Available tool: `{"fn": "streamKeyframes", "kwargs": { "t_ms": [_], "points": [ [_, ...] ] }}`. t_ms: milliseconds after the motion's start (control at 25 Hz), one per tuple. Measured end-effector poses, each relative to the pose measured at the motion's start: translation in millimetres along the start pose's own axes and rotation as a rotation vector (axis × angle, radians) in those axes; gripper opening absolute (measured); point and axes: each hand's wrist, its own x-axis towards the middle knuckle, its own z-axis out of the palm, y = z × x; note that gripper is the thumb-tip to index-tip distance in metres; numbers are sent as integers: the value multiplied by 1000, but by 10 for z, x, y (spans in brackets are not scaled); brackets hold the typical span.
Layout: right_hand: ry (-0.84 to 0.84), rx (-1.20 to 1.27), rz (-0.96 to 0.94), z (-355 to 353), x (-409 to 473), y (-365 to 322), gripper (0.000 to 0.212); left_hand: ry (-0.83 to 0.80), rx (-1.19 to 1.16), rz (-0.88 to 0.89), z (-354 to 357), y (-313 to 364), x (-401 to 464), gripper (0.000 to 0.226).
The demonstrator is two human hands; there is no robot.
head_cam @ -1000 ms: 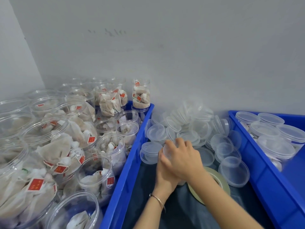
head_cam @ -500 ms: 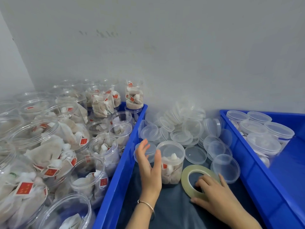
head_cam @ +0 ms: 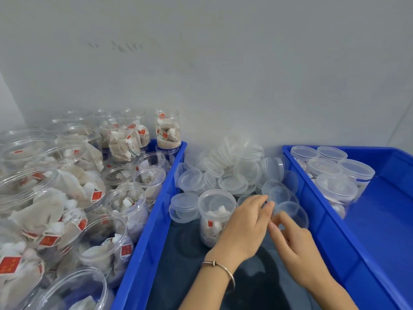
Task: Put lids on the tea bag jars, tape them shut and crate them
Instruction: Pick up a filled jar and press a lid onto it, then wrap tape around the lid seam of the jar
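A clear tea bag jar (head_cam: 213,222) with its lid on stands on the dark cloth (head_cam: 187,265) between two blue crates. My left hand (head_cam: 243,227) is just right of the jar, fingers curled toward my right hand (head_cam: 295,242). Both sets of fingertips meet above the cloth. The tape roll does not show on the cloth and is hidden behind my hands. My right fingers curl as if pinching it. A heap of loose clear lids (head_cam: 230,171) lies behind the jar.
The left blue crate (head_cam: 143,242) is packed with open jars of tea bags (head_cam: 125,204). The right blue crate (head_cam: 335,231) holds several lidded jars (head_cam: 335,186) at its far end. A grey wall closes off the back.
My left hand left the jar's side and moved right to meet my right hand. The tape roll that lay under my right hand is gone from the cloth.
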Motion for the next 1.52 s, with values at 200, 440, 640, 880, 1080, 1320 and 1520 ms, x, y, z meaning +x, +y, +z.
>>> {"fn": "streamKeyframes", "kwargs": {
  "t_ms": [200,440,640,880,1080,1320,1520],
  "points": [
    [109,-38,79,-29,-14,66,43,2,17,-22,131,-44,-222,47],
    [49,-185,28,11,-46,-30,37,34,-14,-40,27,-86,-222,49],
    [124,-227,121,103,-29,-28,34,86,42,-13,167,-22,-339,49],
    [130,-272,173,109,-72,-34,26,353,66,165,270,-44,-417,32],
    [69,-224,36,57,-155,-44,22,383,-168,71,14,-89,-322,5],
    [130,-180,55,44,-112,-71,32,139,-59,78,-26,77,-352,9],
    [173,-110,169,-72,-23,-24,34,92,-293,10,-183,138,-433,36]
  ]
}}
